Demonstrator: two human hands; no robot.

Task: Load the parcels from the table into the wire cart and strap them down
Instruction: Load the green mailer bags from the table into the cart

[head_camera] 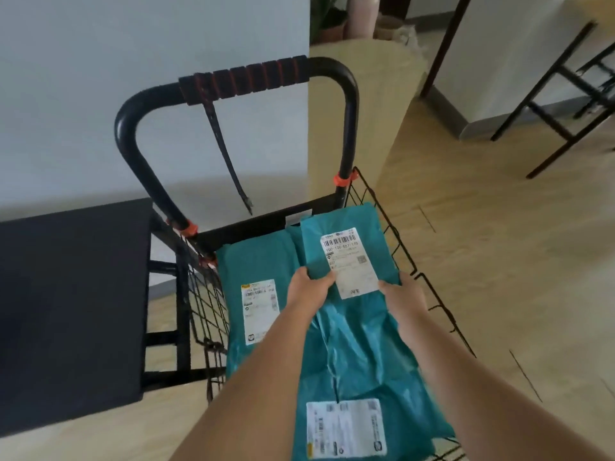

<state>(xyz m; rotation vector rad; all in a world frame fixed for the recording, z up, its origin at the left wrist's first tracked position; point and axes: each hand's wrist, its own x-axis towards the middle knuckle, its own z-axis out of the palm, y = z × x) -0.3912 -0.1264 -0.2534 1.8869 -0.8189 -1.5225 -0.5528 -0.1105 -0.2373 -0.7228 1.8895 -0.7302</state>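
A black wire cart with a padded handle stands in front of me. Three teal parcels with white labels lie in it: one at the left, one at the near end, and a top one at the far right. My left hand grips the top parcel's near left edge. My right hand holds its near right edge. A black strap with a metal end hangs loose from the handle, above the parcels.
A black table stands to the left of the cart, touching its side. A white wall is behind it. Black metal furniture legs stand at the far right on the wooden floor. A plant pot sits far back.
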